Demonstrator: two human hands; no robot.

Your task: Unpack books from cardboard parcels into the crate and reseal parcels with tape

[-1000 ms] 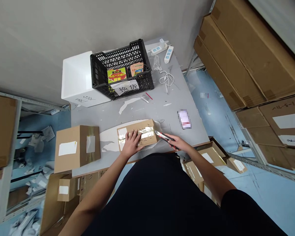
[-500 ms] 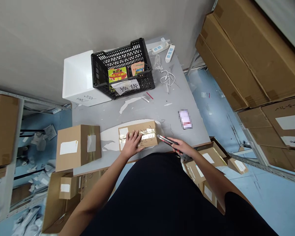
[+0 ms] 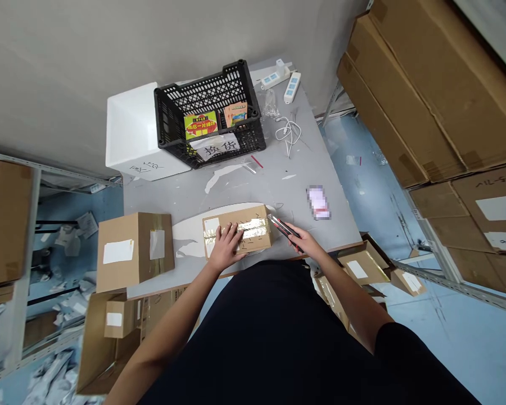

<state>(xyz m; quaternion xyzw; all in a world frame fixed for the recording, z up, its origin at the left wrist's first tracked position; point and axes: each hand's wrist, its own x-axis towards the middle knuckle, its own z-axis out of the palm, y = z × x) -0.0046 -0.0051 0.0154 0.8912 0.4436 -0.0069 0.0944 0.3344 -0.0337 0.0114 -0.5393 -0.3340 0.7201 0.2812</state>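
Note:
A small brown cardboard box [image 3: 257,243] with shiny clear tape along its top lies near the front edge of the grey table. My left hand [image 3: 226,247] rests flat on the left part of its top, fingers spread. In my right hand [image 3: 304,242] is a black and red utility knife [image 3: 283,227], its handle wrapped by the fingers. The blade points up and left, its tip at the box's right end beside the tape; whether it touches is too small to tell.
On the table [image 3: 236,188] are a larger carton [image 3: 121,247] at left, a white foam box [image 3: 130,126], a black crate [image 3: 211,95] holding packets, a blurred phone [image 3: 318,202], a white cable [image 3: 288,133] and power strips [image 3: 292,88]. Stacked cartons [image 3: 409,101] stand at right.
My right hand has moved slightly up and left with the knife, bringing its blade to the upper right end of the box. My left hand stays on the box.

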